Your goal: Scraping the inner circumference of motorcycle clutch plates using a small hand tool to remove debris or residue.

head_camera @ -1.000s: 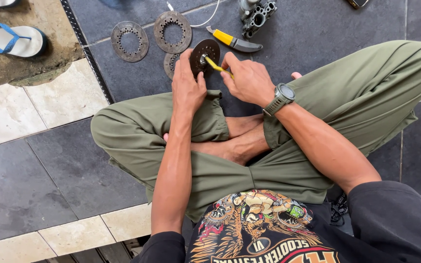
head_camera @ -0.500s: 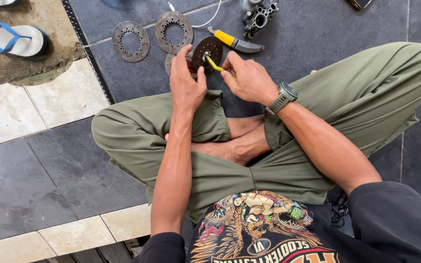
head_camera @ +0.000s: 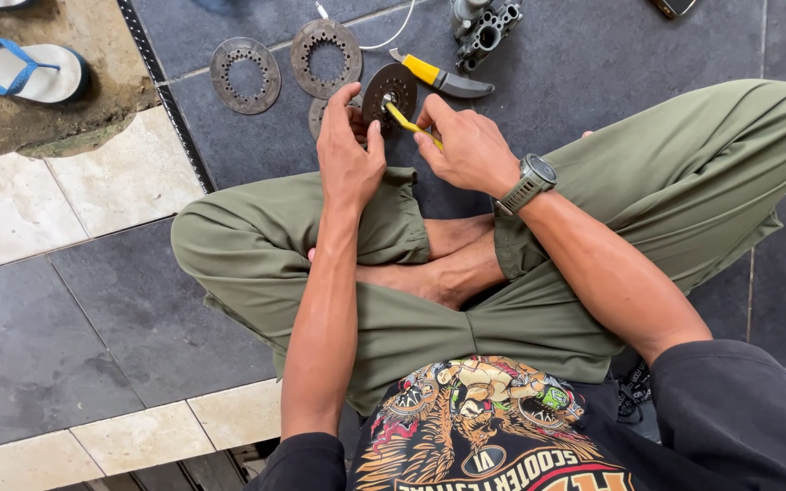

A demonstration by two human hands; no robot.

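I sit cross-legged on a dark tiled floor. My left hand (head_camera: 347, 150) grips a round dark metal disc (head_camera: 387, 89) at its left edge, held upright over my knees. My right hand (head_camera: 466, 145), with a grey watch on the wrist, holds a thin yellow-handled tool (head_camera: 408, 123) whose tip rests at the disc's centre hole. Another disc (head_camera: 318, 114) lies partly hidden behind my left hand.
Two toothed ring plates (head_camera: 245, 75) (head_camera: 326, 56) lie on the floor ahead. A yellow-handled knife (head_camera: 443, 79) and a grey metal engine part (head_camera: 484, 29) lie beyond the disc. A white cable (head_camera: 384, 38) runs nearby. A blue-strapped sandal (head_camera: 20, 70) sits at top left.
Both hands keep their hold. The yellow tool's tip has shifted slightly on the disc's centre; nothing else moved.
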